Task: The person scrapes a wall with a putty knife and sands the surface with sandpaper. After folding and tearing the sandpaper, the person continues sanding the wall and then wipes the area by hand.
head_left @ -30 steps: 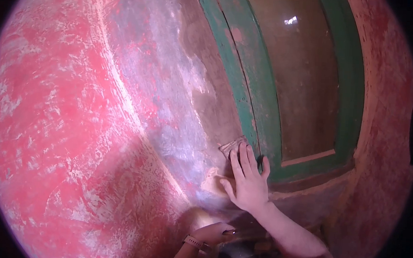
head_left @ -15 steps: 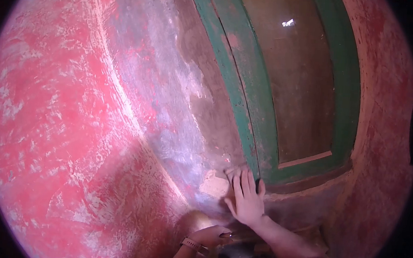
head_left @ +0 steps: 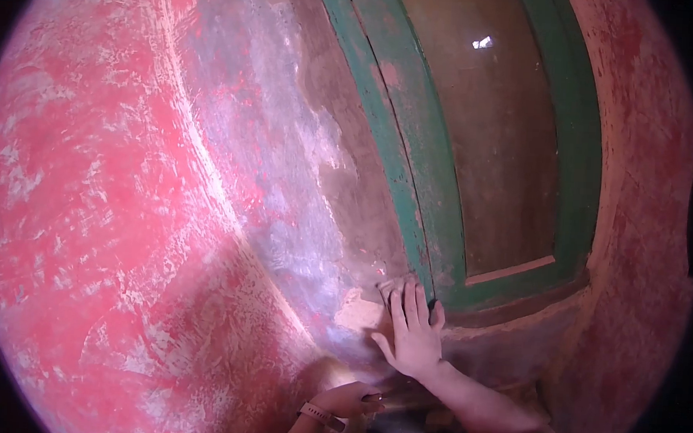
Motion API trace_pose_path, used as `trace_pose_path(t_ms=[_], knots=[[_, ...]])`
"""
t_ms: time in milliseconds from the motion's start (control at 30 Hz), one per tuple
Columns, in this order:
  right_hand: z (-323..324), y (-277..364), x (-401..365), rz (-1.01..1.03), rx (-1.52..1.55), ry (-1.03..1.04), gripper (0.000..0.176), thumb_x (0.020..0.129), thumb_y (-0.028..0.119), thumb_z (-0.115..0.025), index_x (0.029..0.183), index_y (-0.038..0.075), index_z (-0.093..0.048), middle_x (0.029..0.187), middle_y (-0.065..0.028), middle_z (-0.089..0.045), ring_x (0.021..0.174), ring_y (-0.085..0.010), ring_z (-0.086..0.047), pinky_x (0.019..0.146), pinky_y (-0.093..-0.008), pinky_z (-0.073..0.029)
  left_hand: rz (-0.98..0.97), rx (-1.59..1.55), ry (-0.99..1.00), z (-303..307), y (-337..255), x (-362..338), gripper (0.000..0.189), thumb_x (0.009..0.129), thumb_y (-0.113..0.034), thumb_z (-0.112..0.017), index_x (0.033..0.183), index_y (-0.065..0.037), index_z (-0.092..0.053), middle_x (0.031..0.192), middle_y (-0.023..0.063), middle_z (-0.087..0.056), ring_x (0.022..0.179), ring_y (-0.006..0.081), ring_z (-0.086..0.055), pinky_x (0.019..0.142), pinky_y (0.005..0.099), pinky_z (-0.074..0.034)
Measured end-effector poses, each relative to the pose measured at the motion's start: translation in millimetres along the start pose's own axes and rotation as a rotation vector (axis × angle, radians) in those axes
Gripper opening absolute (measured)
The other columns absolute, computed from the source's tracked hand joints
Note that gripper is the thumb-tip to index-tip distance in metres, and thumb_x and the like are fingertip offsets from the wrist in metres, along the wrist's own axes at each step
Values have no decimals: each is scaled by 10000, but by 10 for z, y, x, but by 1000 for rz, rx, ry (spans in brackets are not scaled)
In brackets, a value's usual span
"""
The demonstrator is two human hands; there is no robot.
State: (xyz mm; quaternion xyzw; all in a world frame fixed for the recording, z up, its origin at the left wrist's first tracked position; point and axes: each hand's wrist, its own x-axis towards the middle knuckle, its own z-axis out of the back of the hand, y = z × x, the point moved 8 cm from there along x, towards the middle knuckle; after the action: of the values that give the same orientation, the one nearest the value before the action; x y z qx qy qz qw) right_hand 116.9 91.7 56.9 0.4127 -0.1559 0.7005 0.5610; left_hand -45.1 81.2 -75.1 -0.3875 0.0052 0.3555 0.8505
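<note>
My right hand (head_left: 416, 339) lies flat against the wall at the lower left corner of the green window frame (head_left: 426, 236). Its fingers point up and are stretched out, with the thumb spread to the left. Just left of the fingertips a pale bare patch (head_left: 359, 312) shows in the plaster. Lower down, my left hand (head_left: 346, 399), with a banded watch (head_left: 322, 416) on its wrist, is closed near the foot of the wall. A small dark thing shows at its fingertips, too small to name.
A rough red and white wall (head_left: 111, 228) fills the left side. Beside the frame runs a grey-brown plastered strip (head_left: 287, 158). A dull glass pane (head_left: 498, 162) sits inside the frame, and more red wall (head_left: 642, 255) stands on the right.
My right hand stays nearly in place, its thumb spread slightly further left. My left hand has shifted a little left, and its fingers have turned slightly.
</note>
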Motion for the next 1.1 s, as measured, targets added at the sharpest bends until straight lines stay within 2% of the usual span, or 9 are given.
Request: trace_pose_path(t_ms=[133, 300, 433, 533, 667, 700, 800, 967, 1100], knots=[[486, 138, 401, 92, -38, -71, 917, 935, 547, -673, 1619, 15, -373, 1697, -294, -295, 1572, -428, -316, 1170, -710, -200, 31, -38, 12, -13, -81, -34, 381, 1035, -353, -697, 981, 19, -636, 809, 103, -613, 770, 174, -492, 744, 377, -466], [-148, -100, -143, 86, -75, 118, 959, 904, 513, -725, 1637, 26, -344, 1708, -299, -265, 1580, -442, -288, 1154, -727, -234, 63, -36, 74, -77, 18, 22, 379, 1028, -354, -707, 1013, 21, -655, 832, 105, -630, 791, 167, -511, 760, 370, -474], [110, 126, 20, -30, 101, 36, 971, 919, 494, -706, 1655, 18, -289, 1725, -305, -211, 1587, -452, -265, 1158, -724, -231, 73, 16, 37, -1, 84, 69, 373, 1021, -350, -710, 1017, 20, -664, 840, 106, -655, 797, 163, -549, 763, 362, -482], [406, 167, 385, 69, -1, -16, 946, 926, 474, -699, 1646, 8, -299, 1718, -315, -221, 1586, -443, -275, 1152, -715, -247, 50, 2, 46, -22, -153, 58, 364, 1018, -353, -710, 973, 6, -682, 825, 104, -686, 770, 178, -588, 746, 380, -500], [-194, -113, -101, 107, -107, 10, 941, 911, 436, -719, 1638, 1, -310, 1705, -327, -244, 1579, -447, -291, 1147, -717, -249, 49, -110, 58, -135, 19, 118, 372, 1013, -363, -712, 965, 5, -692, 823, 118, -700, 756, 189, -599, 738, 395, -506], [-359, -143, -278, 60, -60, 122, 968, 899, 451, -731, 1636, -11, -307, 1699, -349, -232, 1578, -476, -273, 1146, -731, -234, 38, -70, 41, -122, 72, 104, 378, 1014, -367, -712, 1010, 10, -691, 842, 130, -694, 780, 193, -597, 757, 391, -505], [-243, -25, -218, 5, 28, 67, 992, 896, 482, -725, 1633, -28, -299, 1692, -371, -223, 1576, -504, -255, 1147, -740, -219, 6, 21, 9, -45, 105, 133, 401, 1017, -375, -710, 1087, 20, -684, 873, 150, -679, 817, 197, -580, 789, 380, -498], [390, 109, 326, 45, -10, -68, 875, 933, 443, -682, 1639, 49, -348, 1725, -262, -254, 1581, -377, -310, 1147, -710, -236, 40, 13, 40, 20, -150, 75, 359, 1009, -355, -714, 990, 2, -680, 817, 111, -692, 759, 181, -584, 727, 396, -497], [-385, -98, -267, 40, -124, 169, 977, 890, 468, -721, 1652, 24, -299, 1711, -329, -220, 1578, -459, -280, 1165, -704, -226, 64, 10, 75, -36, -56, 95, 403, 1023, -380, -703, 993, 17, -643, 826, 139, -628, 771, 191, -513, 759, 391, -471]])
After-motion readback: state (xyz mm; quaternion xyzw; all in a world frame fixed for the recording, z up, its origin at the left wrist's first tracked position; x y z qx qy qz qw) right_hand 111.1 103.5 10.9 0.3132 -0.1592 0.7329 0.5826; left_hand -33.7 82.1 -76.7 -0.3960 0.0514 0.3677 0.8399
